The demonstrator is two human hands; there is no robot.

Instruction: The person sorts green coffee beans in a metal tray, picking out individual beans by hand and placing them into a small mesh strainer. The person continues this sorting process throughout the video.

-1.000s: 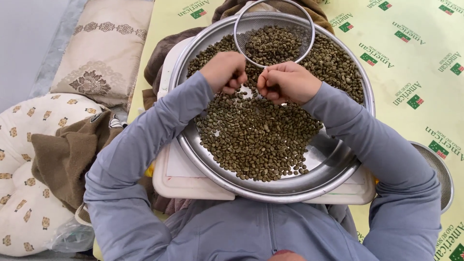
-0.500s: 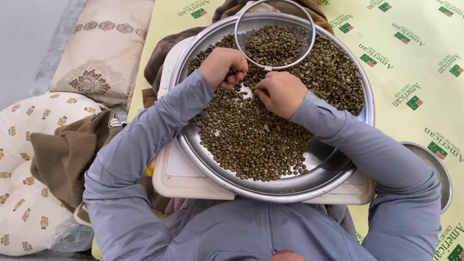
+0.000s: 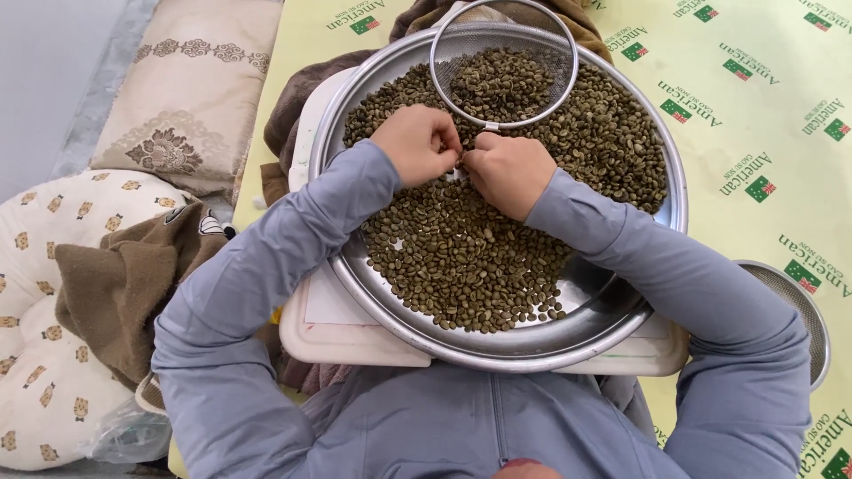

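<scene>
Green-grey coffee beans [image 3: 461, 257] on steel tray [image 3: 612, 324]: small, hard, light, prob. roll easily; pick singly w/ fingertips. Left hand [image 3: 417, 142] & right hand [image 3: 508, 170] touch, fingers curled shut, pinching beans near the mesh sieve [image 3: 503, 64].

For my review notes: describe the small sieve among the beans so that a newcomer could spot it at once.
Find the big round steel tray of greenish beans on the person's lap. At its far edge, just beyond both hands, lies the small round mesh sieve, itself holding beans. Unlike the second sieve off to the right, it lies inside the tray.
</scene>
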